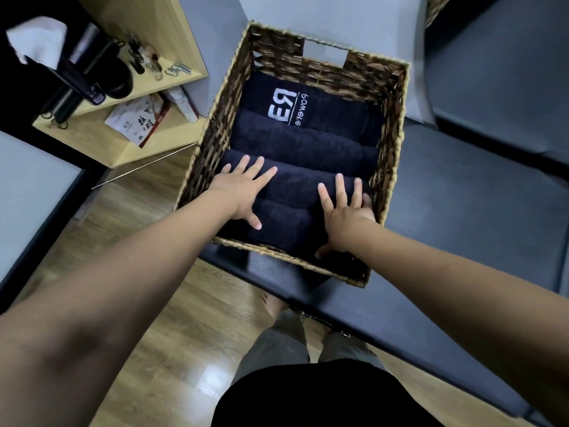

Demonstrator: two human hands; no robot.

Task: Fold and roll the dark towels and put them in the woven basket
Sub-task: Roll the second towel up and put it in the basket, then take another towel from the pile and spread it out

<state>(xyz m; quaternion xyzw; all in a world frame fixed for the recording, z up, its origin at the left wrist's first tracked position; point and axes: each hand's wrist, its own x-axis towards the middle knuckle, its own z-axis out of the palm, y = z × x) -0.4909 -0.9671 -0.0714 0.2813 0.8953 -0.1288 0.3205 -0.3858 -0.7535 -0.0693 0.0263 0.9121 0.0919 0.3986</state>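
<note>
Four rolled dark terry towels [303,149] lie side by side in the rectangular woven basket [392,124] on a padded table [462,226]. Left hand [243,192] and right hand [346,214] press flat, fingers spread, apparently on the nearest rolls.

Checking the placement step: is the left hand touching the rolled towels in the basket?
Touching. The head view shows the left hand laid flat, fingers spread, on the rolled towels inside the woven basket.
</note>
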